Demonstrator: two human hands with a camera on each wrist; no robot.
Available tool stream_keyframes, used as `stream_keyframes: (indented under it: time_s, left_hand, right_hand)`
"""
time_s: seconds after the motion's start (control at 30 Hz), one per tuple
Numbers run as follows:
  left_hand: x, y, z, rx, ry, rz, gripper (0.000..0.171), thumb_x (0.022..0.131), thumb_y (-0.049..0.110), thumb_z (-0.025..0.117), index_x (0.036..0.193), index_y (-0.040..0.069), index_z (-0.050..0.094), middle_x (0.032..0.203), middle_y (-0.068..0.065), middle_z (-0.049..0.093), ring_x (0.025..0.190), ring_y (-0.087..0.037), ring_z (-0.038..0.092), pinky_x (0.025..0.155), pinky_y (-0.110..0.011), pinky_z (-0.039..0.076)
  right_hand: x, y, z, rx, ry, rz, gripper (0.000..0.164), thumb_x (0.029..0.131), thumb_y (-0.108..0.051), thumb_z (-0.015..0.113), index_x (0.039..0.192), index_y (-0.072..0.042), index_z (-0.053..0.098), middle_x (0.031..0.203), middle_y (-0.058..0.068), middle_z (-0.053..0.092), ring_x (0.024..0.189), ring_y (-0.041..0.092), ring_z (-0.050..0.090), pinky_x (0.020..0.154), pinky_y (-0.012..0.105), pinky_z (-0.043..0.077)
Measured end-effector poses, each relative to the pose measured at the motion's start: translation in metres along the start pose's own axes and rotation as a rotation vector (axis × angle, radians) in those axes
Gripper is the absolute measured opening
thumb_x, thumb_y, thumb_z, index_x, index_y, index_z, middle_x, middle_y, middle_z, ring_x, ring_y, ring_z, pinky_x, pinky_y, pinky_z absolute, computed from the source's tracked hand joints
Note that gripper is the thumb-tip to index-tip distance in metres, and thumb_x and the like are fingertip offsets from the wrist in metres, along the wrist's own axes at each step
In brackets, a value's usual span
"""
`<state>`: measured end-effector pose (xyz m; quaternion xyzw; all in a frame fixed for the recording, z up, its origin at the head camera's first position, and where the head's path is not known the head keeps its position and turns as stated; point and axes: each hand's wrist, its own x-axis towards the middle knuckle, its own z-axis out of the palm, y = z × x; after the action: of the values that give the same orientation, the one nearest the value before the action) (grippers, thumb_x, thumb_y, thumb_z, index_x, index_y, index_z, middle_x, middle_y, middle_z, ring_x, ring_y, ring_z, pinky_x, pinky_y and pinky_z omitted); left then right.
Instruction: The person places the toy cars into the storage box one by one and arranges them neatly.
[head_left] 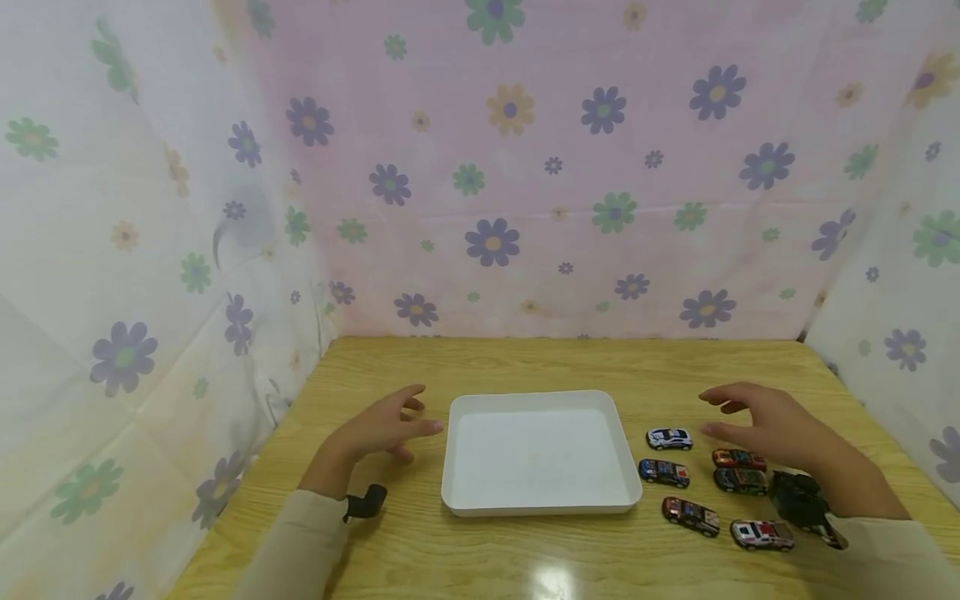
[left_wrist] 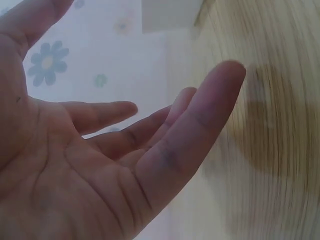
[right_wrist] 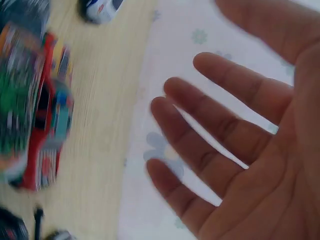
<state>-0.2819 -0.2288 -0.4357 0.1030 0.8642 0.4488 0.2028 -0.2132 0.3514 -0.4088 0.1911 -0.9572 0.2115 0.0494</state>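
From where I stood, a person's two arms in pale sleeves reached over a wood-grained table, with a shallow white tray set between them. The left hand hovered just off the tray's left side, its fingers apart and only gently bent, the thumb pointing toward the rim. The right hand was held above the far side of a small group of toy cars, its fingers loosely stretched and spread, free of any grip. All six cars lay to the right of the tray. A white car with dark markings was farthest back on the side toward the tray, and a blue car sat in front of it, just beside the tray's right edge. Near the right wrist an orange car and a dark green car were parked close alongside each other. Nearer the person came a dark red car, slightly angled, and a white-and-red car to its right. A black device was strapped at each wrist, and flowered cloth surrounded the back and sides.
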Motion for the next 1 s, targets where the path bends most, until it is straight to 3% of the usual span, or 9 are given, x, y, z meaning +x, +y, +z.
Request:
stream_keyframes:
  time_s: [0.13,0.2,0.3,0.4,0.5,0.67,0.83,1.0]
  left_hand:
    - [0.003,0.007,0.007,-0.029,-0.011,0.007,0.106,0.088,0.052,0.080,0.166,0.012,0.020,0.158,-0.020,0.042,0.083,-0.031,0.077,0.092,-0.046,0.062]
    - [0.004,0.009,0.010,-0.051,-0.017,0.017,0.105,0.088,0.049,0.081,0.165,0.010,0.022,0.156,-0.021,0.044,0.098,-0.032,0.075,0.089,-0.046,0.063]
    - [0.007,0.009,0.015,-0.098,-0.026,0.022,0.103,0.086,0.042,0.085,0.164,0.008,0.025,0.152,-0.021,0.047,0.123,-0.038,0.064,0.081,-0.044,0.065]
    - [0.010,0.008,0.020,-0.134,-0.037,0.019,0.102,0.085,0.038,0.087,0.162,0.007,0.028,0.150,-0.019,0.049,0.136,-0.040,0.053,0.079,-0.044,0.066]
    - [0.013,0.007,0.024,-0.145,-0.037,0.018,0.101,0.083,0.035,0.088,0.161,0.007,0.030,0.149,-0.017,0.050,0.136,-0.039,0.053,0.080,-0.043,0.066]
    - [0.015,0.008,0.026,-0.171,-0.062,0.035,0.098,0.083,0.030,0.089,0.159,0.006,0.034,0.149,-0.017,0.049,0.129,-0.034,0.059,0.081,-0.044,0.065]
    - [0.016,0.007,0.027,-0.200,-0.089,0.050,0.083,0.084,0.022,0.089,0.153,0.005,0.044,0.147,-0.016,0.052,0.121,-0.028,0.064,0.082,-0.044,0.065]
    - [0.017,0.005,0.029,-0.225,-0.134,0.071,0.074,0.089,0.016,0.083,0.152,0.004,0.046,0.149,-0.015,0.053,0.121,-0.028,0.065,0.085,-0.046,0.065]
  right_hand:
    - [0.003,-0.003,0.004,0.038,0.029,-0.001,0.048,0.095,-0.038,0.076,0.134,-0.011,0.067,0.127,0.013,0.071,0.106,0.033,0.070,0.089,0.059,0.058]
    - [0.004,-0.004,0.005,0.063,0.033,0.009,0.048,0.095,-0.036,0.077,0.135,-0.011,0.067,0.126,0.013,0.071,0.105,0.032,0.070,0.089,0.055,0.059]
    - [0.005,-0.003,0.008,0.113,0.025,0.027,0.047,0.094,-0.034,0.078,0.135,-0.014,0.067,0.123,0.011,0.071,0.103,0.024,0.070,0.084,0.041,0.062]
    - [0.006,-0.002,0.011,0.173,-0.004,0.046,0.049,0.093,-0.035,0.078,0.137,-0.016,0.067,0.121,0.010,0.071,0.098,0.014,0.068,0.077,0.028,0.060]
    - [0.007,-0.002,0.012,0.207,-0.028,0.055,0.051,0.093,-0.038,0.078,0.137,-0.015,0.067,0.122,0.011,0.070,0.099,0.016,0.068,0.075,0.025,0.059]
    - [0.009,-0.001,0.017,0.242,-0.035,0.049,0.052,0.092,-0.038,0.078,0.136,-0.011,0.068,0.126,0.015,0.070,0.103,0.031,0.068,0.072,0.026,0.059]
    - [0.011,0.000,0.025,0.296,-0.083,0.066,0.052,0.093,-0.037,0.078,0.136,-0.010,0.068,0.134,0.016,0.067,0.112,0.037,0.065,0.073,0.031,0.059]
    - [0.012,-0.002,0.029,0.284,-0.115,0.110,0.053,0.092,-0.038,0.079,0.136,-0.010,0.068,0.138,0.019,0.064,0.118,0.042,0.063,0.073,0.034,0.059]
